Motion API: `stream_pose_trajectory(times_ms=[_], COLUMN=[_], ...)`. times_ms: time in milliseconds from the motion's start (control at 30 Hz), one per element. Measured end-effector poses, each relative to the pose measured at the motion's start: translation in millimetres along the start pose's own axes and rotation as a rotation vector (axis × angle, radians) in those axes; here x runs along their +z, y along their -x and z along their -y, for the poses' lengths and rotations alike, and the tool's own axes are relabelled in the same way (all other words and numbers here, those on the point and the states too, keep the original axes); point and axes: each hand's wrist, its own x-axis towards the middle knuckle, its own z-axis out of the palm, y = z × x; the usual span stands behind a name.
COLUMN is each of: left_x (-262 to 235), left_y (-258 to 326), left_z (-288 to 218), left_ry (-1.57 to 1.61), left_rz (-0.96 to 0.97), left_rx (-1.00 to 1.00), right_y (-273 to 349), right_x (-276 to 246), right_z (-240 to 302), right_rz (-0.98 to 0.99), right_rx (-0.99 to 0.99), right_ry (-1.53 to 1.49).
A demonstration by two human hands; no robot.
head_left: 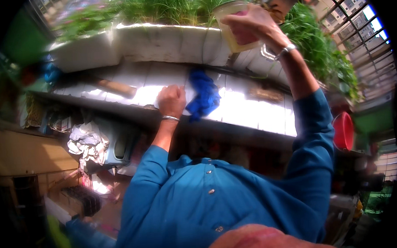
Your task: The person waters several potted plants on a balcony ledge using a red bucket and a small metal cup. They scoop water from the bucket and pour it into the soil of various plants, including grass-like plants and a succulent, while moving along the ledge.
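My right hand (259, 24) is raised at the back right, fingers wrapped round a clear, yellowish plastic jug (226, 23) with a pink patch on its side. The jug is tilted in front of the grassy plants (170, 8), over the edge of a white planter box (163, 43). My left hand (172, 101) rests as a closed fist on the white tiled ledge (242, 108); nothing shows in it. Just right of that fist lies a crumpled blue cloth (203, 94).
A wooden stick (116, 88) lies on the ledge at left, and a brown piece (266, 93) at right. Window bars (350, 12) rise at the far right, above a red basin (343, 131). Below the ledge at left are crumpled white cloth (88, 141) and a grey-blue plastic item (119, 146).
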Motion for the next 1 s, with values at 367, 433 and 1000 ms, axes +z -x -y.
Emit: stream_pose_trajectory(times_ms=[367, 433, 1000], left_x=[0, 0, -2], left_y=[2, 2, 3], left_z=[4, 4, 5], left_ry=[0.017, 0.021, -0.004], left_rz=[-0.001, 0.01, 0.017], left_rx=[0.017, 0.013, 0.024], right_y=[-4, -6, -19], right_x=[28, 30, 16], right_z=[31, 33, 39], right_rz=[-0.177, -0.161, -0.031], right_rx=[0.031, 0.03, -0.02], right_ry=[0.583, 0.604, 0.75])
